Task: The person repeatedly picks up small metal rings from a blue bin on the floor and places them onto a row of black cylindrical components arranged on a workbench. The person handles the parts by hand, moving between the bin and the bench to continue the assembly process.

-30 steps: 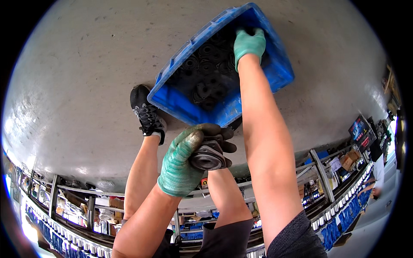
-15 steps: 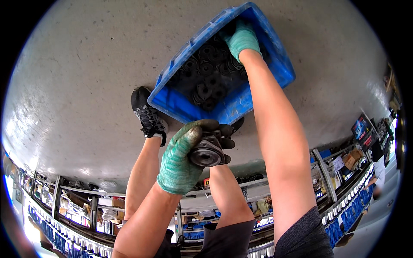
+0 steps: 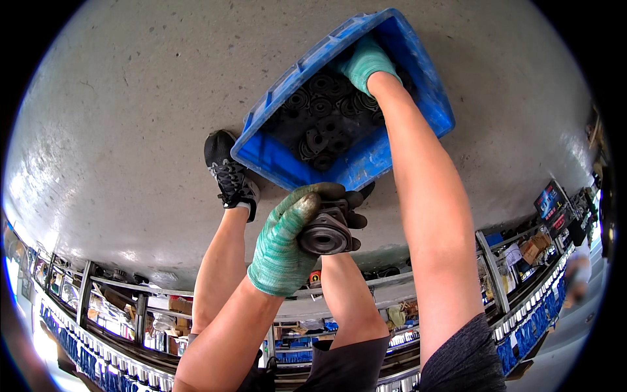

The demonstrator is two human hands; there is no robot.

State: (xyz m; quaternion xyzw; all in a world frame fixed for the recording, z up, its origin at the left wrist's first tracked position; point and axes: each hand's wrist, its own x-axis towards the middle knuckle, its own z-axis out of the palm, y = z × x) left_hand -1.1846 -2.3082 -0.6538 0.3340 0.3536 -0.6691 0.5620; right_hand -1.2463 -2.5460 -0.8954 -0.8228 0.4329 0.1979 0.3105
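In green gloves with dark, soiled fingers, my left hand (image 3: 294,228) grips a stack of black flanged parts, the front one a round black ring-shaped part (image 3: 324,236) with a hole in its middle. It is held up in front of my legs. My right hand (image 3: 367,65) reaches down into a blue plastic crate (image 3: 366,166), near its far end. Its fingers are hidden in the shadow there. Several similar black flanged parts (image 3: 320,108) lie loose in the crate beneath and beside that hand.
The crate sits on a grey concrete floor (image 3: 144,117). My left shoe (image 3: 228,173) is close to its near left corner. Behind my legs run metal shelves (image 3: 163,304) with boxes and mixed items. A blurred person (image 3: 578,271) is at the far right.
My left hand, with the black parts, has shifted slightly right. My right hand remains inside the crate, its fingers now more hidden. The whole view has drifted a little.
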